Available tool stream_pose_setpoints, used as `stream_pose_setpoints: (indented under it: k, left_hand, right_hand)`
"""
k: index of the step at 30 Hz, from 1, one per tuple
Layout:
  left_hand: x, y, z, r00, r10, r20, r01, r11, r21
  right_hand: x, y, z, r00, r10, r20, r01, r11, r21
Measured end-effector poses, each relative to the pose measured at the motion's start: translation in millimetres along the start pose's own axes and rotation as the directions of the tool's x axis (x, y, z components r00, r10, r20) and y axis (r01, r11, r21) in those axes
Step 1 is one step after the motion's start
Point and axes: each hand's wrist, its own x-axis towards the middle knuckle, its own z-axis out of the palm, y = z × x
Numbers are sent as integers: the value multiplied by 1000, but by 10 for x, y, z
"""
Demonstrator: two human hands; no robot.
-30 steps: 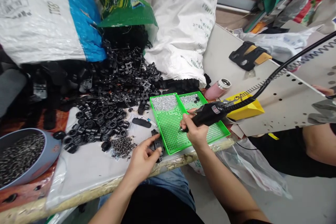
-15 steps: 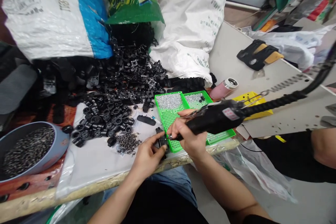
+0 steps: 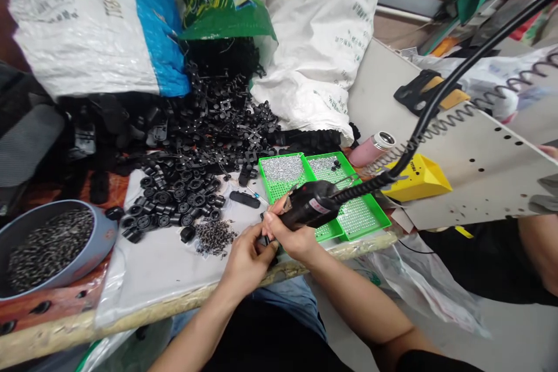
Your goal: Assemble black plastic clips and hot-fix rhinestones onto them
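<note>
Left hand (image 3: 246, 263) pinches a small black plastic part (image 3: 266, 239) (mostly hidden) just beside the right hand (image 3: 293, 238), which wraps a corded power screwdriver (image 3: 310, 204). Part: probably light, stiff, slightly slippery; best held by its edges. Screwdriver: likely heavier, best gripped round its body.

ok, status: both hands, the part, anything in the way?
Right hand gripping black tool, tip hidden. Left hand holding black part near tray. Hands block most of the part from view.
</note>
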Motion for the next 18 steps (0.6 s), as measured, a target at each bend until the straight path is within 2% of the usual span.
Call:
stream_pose_setpoints:
  k: [4, 5, 7, 10, 14, 18]
  left_hand:
    - [-2, 4, -32, 1000, -10, 22, 9, 1000, 11]
    - [1, 4, -41, 999, -29, 30, 29, 1000, 8]
    - [12, -1, -51, 997, -73, 36, 74, 997, -24]
    - [33, -12, -43, 996, -87, 31, 89, 991, -95]
    - [48, -1, -15, 993, -104, 63, 114, 976, -186]
    - [49, 28, -4, 985, -159, 60, 169, 959, -229]
  right_hand:
    - [24, -108, -77, 996, -20, 88, 16, 999, 43]
    - [34, -144, -129, 997, -41, 62, 37, 997, 68]
    - [50, -194, -266, 994, -89, -62, 94, 991, 92]
    - [48, -174, -503, 965, -92, -244, 103, 994, 33]
    - [5, -36, -688, 949, -36, -314, 38, 999, 1]
    - [-21, 63, -695, 929, -43, -367, 48, 999, 4]
